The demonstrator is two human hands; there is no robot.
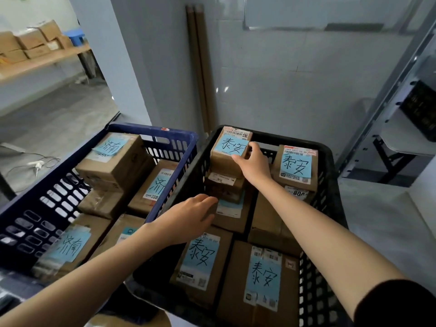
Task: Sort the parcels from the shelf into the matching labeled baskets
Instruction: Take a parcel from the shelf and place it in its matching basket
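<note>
- The right hand point(256, 165) is clamped on the small brown cardboard parcel with a pale blue handwritten note point(221, 165): thumb on the near top edge, fingers curled round the far right corner.
- The left hand point(188, 215) is well apart from the right, lower and nearer. Its fingers reach out almost straight and touch the side of the boxes under the stack, holding nothing that I can make out.
- That parcel sits in the far left corner of the black plastic lattice basket point(304, 141), perched on a second cardboard box with a white label point(224, 185).
- The step in hand looks like seating this parcel. It is best set square on the box beneath, with the note facing up, and let go only once it stops rocking.
- The left hand seems well placed to steady the lower boxes, since the stack is tall and stands near the rim.
- The parcel is squat, taped, and carries a barcode strip above the note. Its characters match those on the neighbouring brown cardboard parcel to the right point(296, 165), so this basket appears correct.
- The dark blue plastic lattice basket point(151, 128) beside it holds boxes with different characters, so the parcel must stay out of it.
</note>
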